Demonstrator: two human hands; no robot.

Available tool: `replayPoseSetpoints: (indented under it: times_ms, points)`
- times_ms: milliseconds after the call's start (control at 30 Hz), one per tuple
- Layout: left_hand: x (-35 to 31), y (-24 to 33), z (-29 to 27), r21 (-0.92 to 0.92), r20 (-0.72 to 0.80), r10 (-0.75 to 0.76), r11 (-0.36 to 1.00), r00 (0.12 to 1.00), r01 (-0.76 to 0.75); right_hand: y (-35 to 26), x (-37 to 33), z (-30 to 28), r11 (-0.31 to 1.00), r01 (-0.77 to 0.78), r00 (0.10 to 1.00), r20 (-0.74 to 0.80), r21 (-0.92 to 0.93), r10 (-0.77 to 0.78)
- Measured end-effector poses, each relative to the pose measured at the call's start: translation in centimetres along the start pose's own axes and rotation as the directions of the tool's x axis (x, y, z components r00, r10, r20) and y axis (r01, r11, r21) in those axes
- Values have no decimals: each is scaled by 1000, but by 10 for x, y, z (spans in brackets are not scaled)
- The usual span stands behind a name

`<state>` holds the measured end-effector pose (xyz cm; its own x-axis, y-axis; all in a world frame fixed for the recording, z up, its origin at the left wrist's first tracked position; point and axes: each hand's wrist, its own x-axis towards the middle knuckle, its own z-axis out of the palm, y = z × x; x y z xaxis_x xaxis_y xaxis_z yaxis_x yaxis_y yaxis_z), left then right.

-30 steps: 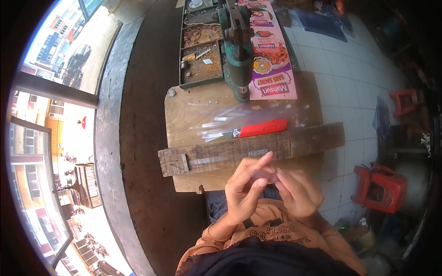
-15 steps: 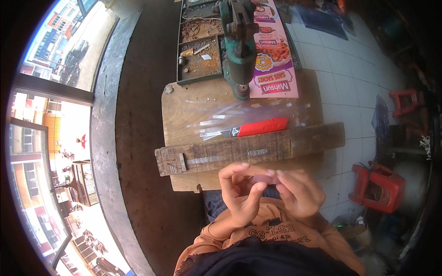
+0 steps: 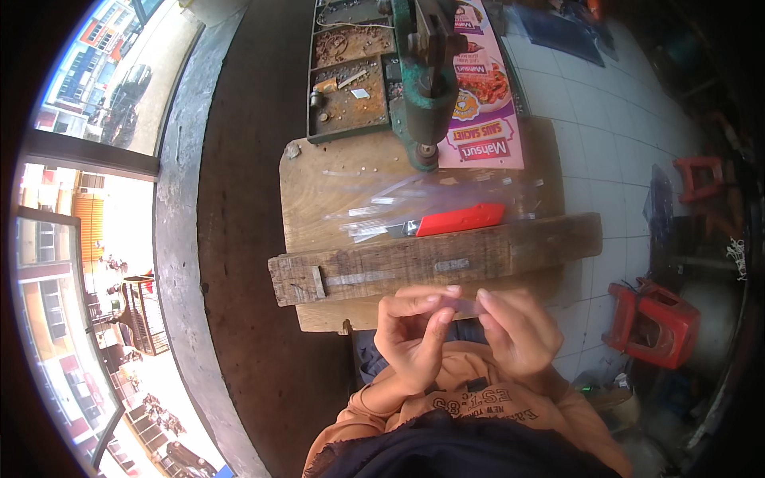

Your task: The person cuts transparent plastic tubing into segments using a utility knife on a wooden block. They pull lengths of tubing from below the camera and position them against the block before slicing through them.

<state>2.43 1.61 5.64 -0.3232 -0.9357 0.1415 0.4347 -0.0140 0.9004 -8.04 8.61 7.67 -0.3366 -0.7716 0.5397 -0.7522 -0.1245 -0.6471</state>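
Note:
Both of my hands are raised close together in front of my chest, at the near edge of the wooden table. A small clear purplish plastic strip stretches between the fingertips. My left hand pinches one end between thumb and fingers; my right hand pinches the other end. Just beyond them a thick wooden plank lies across the table. Behind it rests a red-handled cutter knife, beside a loose spread of clear plastic strips.
A green metal press stands at the table's far side. Left of it is a divided metal tray with scraps, and right of it a pink printed sheet. Red plastic stools stand on the tiled floor at right; a dark ledge runs along the left.
My left fingers have closed further, and thumb and fingertips now press on the strip. The hands stay in about the same place, while the view has shifted slightly.

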Motion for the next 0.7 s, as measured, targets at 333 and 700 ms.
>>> replayPoseSetpoints:
  times_ms: [333, 700]
  points:
    - [7, 2, -14, -28, -48, -216, 976, 975, 215, -2, 3, 9, 997, -62, 997, 51, -47, 65]
    - [-11, -4, -76, 232, -215, -139, 954, 967, 189, -5, 13, 64, 809, -522, 821, 416, 272, 390]
